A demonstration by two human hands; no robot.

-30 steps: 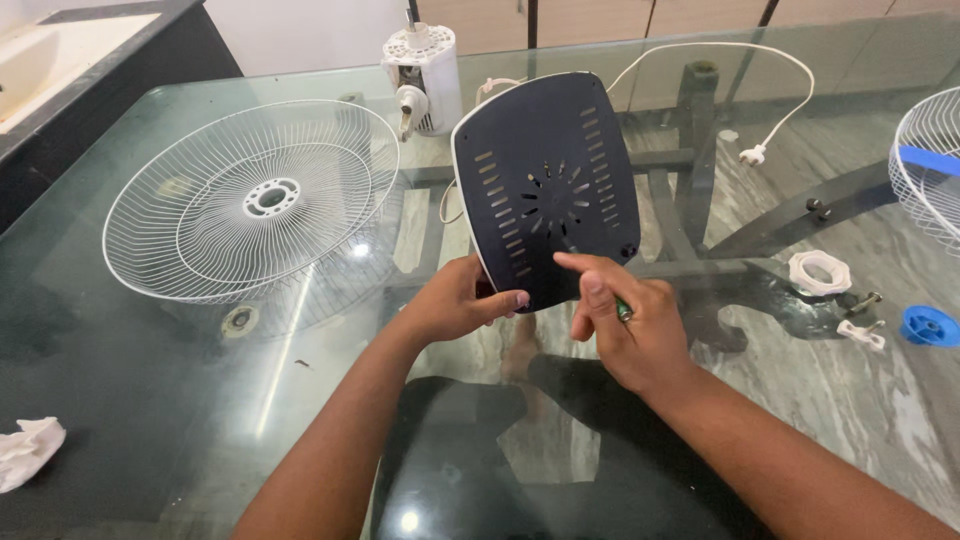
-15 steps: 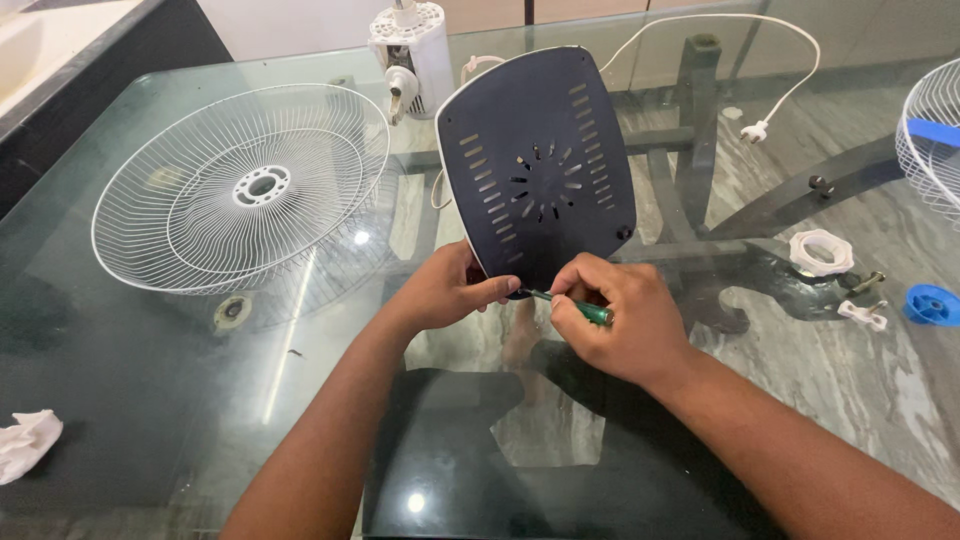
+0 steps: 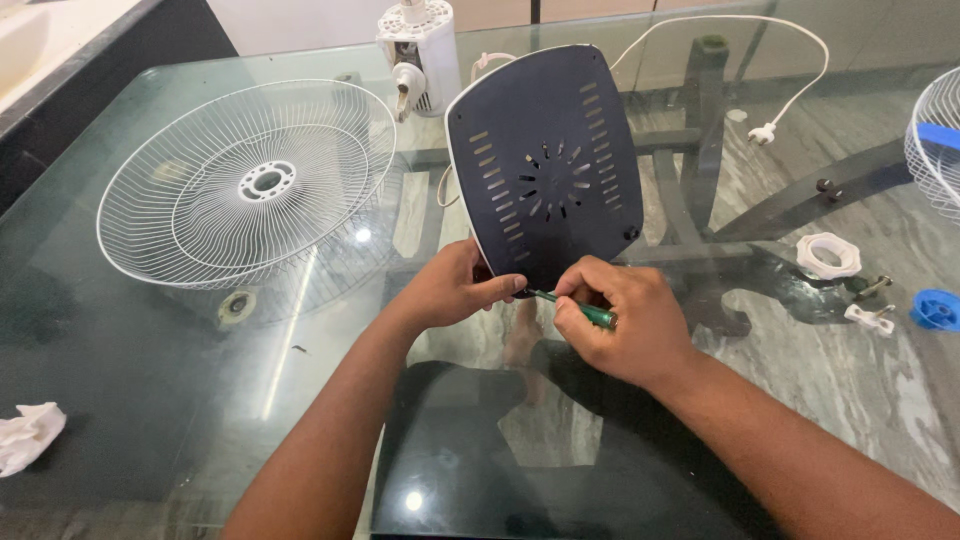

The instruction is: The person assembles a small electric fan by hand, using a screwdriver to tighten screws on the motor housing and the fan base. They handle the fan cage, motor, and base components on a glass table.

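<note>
Dark blue slotted plastic fan base plate (image 3: 545, 165) held upright at frame centre, lower edge pinched by left hand (image 3: 455, 290). Green-handled screwdriver (image 3: 580, 308) clasped in closed right hand (image 3: 620, 325), tip at plate's lower edge. Screw-working step judged in hand; steady tip seating needed next.

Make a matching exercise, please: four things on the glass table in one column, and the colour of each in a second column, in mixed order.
1. slotted base plate
2. wire fan guard
3. screwdriver handle
4. round cap at the right edge

a. green
b. blue
c. white
d. dark navy

Pairs: 1-d, 2-c, 3-a, 4-b
</note>
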